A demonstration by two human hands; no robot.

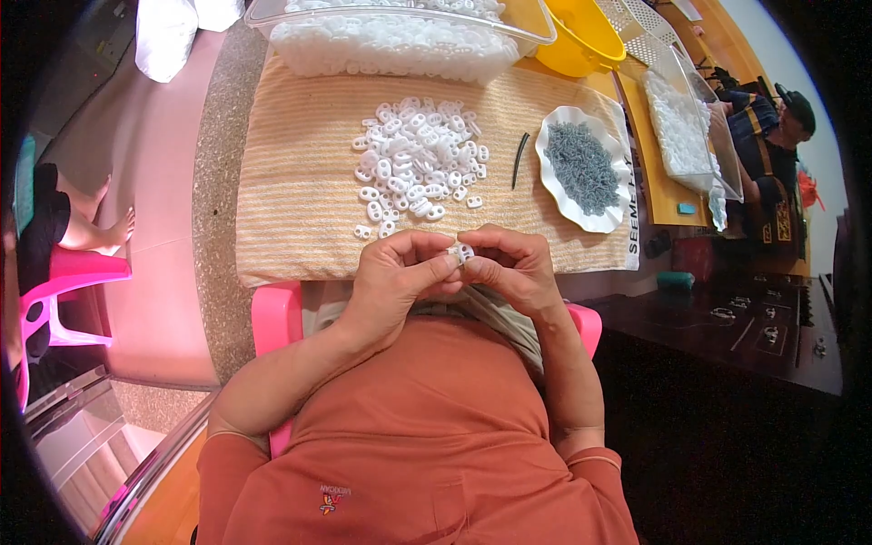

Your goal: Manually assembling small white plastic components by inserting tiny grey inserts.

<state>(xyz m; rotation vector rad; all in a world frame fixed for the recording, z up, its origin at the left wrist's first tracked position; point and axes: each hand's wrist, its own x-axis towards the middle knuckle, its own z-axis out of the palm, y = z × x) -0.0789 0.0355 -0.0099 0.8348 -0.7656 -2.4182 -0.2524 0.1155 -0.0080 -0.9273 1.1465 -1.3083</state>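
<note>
Above the near edge of the towel, both hands meet at a small white plastic piece with two holes [465,252]. My left hand [400,277] pinches its left side between thumb and fingers. My right hand [513,271] grips the right side, thumb below and forefinger above. The fingertips hide part of the piece. Just beyond the hands lies a loose pile of similar white two-holed pieces [418,159]. Right of the pile, a white wavy-rimmed plate [548,173] holds many tiny grey pieces [583,166], too small to make out singly. A thin black stick [520,161] lies between pile and plate.
A clear plastic bin [400,64] full of white pieces stands at the far edge of the striped towel [291,182]. Beside it is a yellow basin [581,41]. Another clear bin [681,127] stands farther right, near another person [772,127]. A pink stool [77,272] is at left.
</note>
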